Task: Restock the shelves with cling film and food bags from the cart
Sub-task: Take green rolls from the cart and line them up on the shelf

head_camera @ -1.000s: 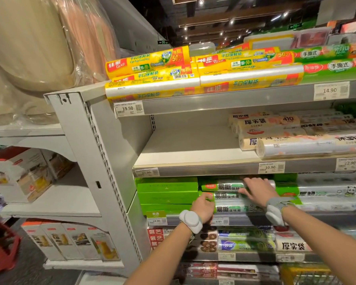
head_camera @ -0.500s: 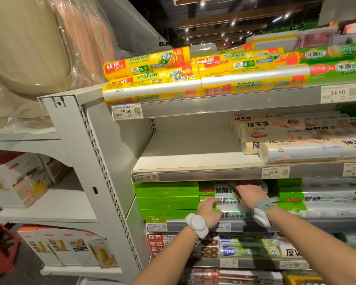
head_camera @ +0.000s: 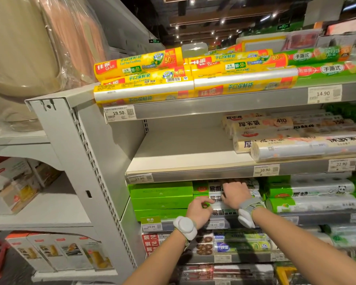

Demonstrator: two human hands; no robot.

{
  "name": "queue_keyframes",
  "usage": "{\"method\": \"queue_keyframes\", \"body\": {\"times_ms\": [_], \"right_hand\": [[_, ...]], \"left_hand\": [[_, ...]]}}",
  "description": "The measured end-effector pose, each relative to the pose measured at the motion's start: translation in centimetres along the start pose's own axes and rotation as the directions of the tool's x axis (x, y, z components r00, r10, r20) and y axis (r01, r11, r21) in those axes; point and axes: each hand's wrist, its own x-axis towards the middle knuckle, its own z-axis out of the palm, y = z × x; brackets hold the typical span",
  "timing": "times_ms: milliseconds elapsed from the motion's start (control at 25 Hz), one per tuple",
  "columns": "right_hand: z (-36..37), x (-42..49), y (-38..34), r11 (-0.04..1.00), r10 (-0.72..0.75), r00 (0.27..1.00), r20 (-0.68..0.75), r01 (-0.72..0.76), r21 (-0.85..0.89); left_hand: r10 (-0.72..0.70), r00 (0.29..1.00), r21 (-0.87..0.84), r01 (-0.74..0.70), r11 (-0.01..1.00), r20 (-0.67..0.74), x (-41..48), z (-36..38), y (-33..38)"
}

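- While the left hand [head_camera: 199, 210] curls its fingers [head_camera: 206, 202] round the green left end of the stack of rolls [head_camera: 221, 212], low in the centre of the frame, the right hand [head_camera: 235, 195] lies palm down on that same stack.
- Which roll the left fingers hold I cannot tell, since the hand covers the ends.
- The right fingers [head_camera: 234, 184] extend over the top roll into the shadow under the shelf above. Their tips are hidden, so I cannot tell whether they lie straight or hook round it.
- The stack shows 3 clear rolls with black print, lying lengthwise at the front of the lower shelf [head_camera: 317, 218].
- Green boxes [head_camera: 160, 194] sit just left of the stack, 3 high and touching it, with a 24.90 price tag [head_camera: 151, 226] on the rail below them.
- Right of the stack lie green-ended rolls with a panda print [head_camera: 321, 189].
- Each wrist carries a white band: the left one [head_camera: 185, 225] and the right one [head_camera: 246, 218].
- The middle shelf [head_camera: 183, 153] is bare on its left half. Cream rolls [head_camera: 261, 125] are piled on its right half, and tags reading 27.90 [head_camera: 139, 178] and 10.90 [head_camera: 265, 170] sit on its rail.
- Yellow rolls [head_camera: 144, 64] are heaped on the top shelf, upper centre of the frame, above a 19.50 tag [head_camera: 119, 113].
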Motion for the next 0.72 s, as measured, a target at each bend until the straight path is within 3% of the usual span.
{"method": "queue_keyframes", "body": {"times_ms": [120,240,400,560,720], "right_hand": [[-0.2,-1.4,0.2,0.998,0.028,0.998,-0.048,-0.025,0.064],[-0.5,-3.5,0.7,0.967,0.038,0.996,-0.082,-0.016,0.256],[-1.8,-6.4,1.4,0.835,0.154,0.981,-0.121,-0.063,0.547],[-2.7,-12.4,3.5,0.638,0.373,0.926,-0.062,-0.207,0.742],[-0.8,-21.5,9.4,0.462,0.529,0.845,0.076,-0.362,0.809]], "left_hand": [[-0.009,0.998,-0.093,0.004,0.996,-0.056,-0.1,-1.0,0.8],[-0.012,0.999,-0.238,0.003,0.971,-0.036,-0.5,-1.5,2.2],[0.035,0.999,-0.382,-0.034,0.924,-0.005,-0.5,-1.5,4.6],[0.018,0.977,-0.459,0.084,0.885,0.214,-2.1,2.9,6.9],[0.070,0.882,-0.392,0.135,0.910,0.466,-6.0,12.5,9.8]]}}
